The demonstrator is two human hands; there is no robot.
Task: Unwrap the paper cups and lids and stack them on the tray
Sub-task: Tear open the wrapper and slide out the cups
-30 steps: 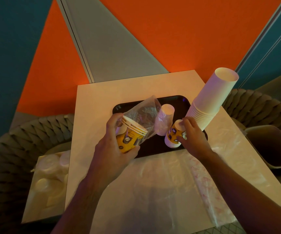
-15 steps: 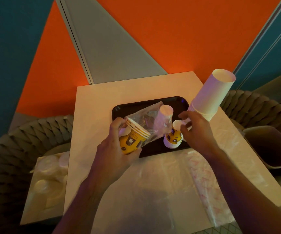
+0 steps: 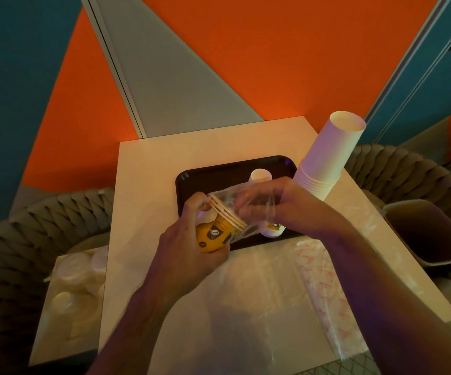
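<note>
Since a second ago the right hand (image 3: 289,205) has left the yellow-printed paper cup standing upside down on the tray (image 3: 273,230) and crossed over to the clear plastic wrapper (image 3: 248,209), where its fingers now curl into the loose end of the film; exactly how much of the film they pinch is blurred.

From the head camera, the left hand (image 3: 192,247) grips a short nested stack of yellow-and-black paper cups (image 3: 216,231), tilted with the rims pointing up and right, thumb and fingers wrapped round the cup bodies. The wrapper still covers the rims of that stack. Both hands are above the near edge of the black rectangular plastic tray (image 3: 200,177), which lies on the pale square table (image 3: 148,180). A small white upturned cup (image 3: 259,174) stands further back on the tray. A tall leaning stack of plain white paper cups (image 3: 330,155) rests at the tray's right end. Sheets of clear plastic film (image 3: 262,299) lie flat on the table's near half. To the left, below the table edge, is a bag of white lids (image 3: 75,288) on a woven chair (image 3: 24,239).
</note>
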